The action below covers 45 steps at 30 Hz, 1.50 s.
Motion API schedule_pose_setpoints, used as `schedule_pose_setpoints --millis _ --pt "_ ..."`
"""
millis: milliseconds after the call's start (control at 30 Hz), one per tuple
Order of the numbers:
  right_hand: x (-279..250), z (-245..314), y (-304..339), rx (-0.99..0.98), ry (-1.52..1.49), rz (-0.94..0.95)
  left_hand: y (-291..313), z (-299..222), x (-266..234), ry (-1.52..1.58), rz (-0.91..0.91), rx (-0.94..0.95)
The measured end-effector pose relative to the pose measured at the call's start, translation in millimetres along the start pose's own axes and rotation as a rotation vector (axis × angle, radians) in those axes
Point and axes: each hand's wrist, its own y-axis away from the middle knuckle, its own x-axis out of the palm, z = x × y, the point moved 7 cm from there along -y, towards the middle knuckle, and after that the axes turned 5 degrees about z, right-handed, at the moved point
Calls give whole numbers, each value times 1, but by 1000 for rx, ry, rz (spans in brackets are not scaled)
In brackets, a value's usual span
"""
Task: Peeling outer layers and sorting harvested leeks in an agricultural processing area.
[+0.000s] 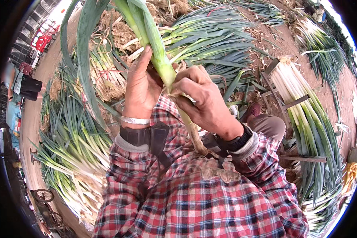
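Observation:
A long leek (159,59) slants across in front of my chest, its broad green leaves at the top and its pale root end low against my checked clothing. My left hand (142,85) is closed round its upper stalk from the left, thumb pointing up along it and fingers mostly behind. Lower down, where green turns pale, my right hand (202,97) is closed on the stalk with fingers bent in a pinch. Thin outer skin seems to come loose at that spot; the fingertips are partly hidden.
Heaps of leeks (73,139) lie on the left, with a large pile (214,35) ahead. To the right, a metal rack (295,102) holds a bundle of white-stalked leeks (301,91). A person (25,85) stands far left, near a red vehicle (43,39).

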Motion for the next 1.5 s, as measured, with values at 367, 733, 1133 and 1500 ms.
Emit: schedule_pose_setpoints --millis 367,733,1133,1500 --pt "-35 -36 213 975 -731 376 -12 -4 -48 54 68 68" --pt "22 -31 109 329 441 377 -46 -75 -24 10 225 232" --pt "-65 -64 213 534 248 439 -55 -147 -79 223 224 231" --pt "-59 -68 164 726 191 555 -36 -167 -47 296 484 220"
